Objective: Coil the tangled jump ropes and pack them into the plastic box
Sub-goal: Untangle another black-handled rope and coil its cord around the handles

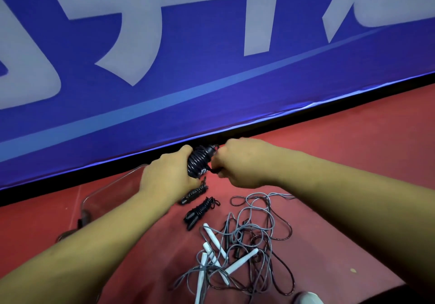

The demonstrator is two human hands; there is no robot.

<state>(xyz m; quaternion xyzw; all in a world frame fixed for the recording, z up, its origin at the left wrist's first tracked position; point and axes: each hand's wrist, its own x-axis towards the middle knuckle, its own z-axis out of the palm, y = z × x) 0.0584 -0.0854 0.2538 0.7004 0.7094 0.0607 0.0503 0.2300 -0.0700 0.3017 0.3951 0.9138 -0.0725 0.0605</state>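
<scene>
Task approx. halfway, judging by how things lie. Left hand [168,174] is wrapped round a tightly wound black jump-rope bundle [200,161], fingers curled on its far side, so can't see them fully. Right hand [237,162] is closed at the bundle's right edge, fingertips pinching a short black rope end; looks like the last wrap or tuck, though that's a guess. Bundle is held up in the air, close to the blue banner w/ white lettering [164,56].

Done so far: two coiled black ropes on the red floor [353,162], one [195,193] just below the left hand, the other [201,210] near it, apart from each other. Neither is in the box.

Clear plastic box [94,197] sits left, mostly behind the left forearm; contents can't be told.

Still left: the loose tangle of grey and dark cords w/ white stick handles [237,252], nearer the person, not touched by either hand. At least four white handles show, so prob. two or more ropes to separate and coil. Then all bundles need packing.
</scene>
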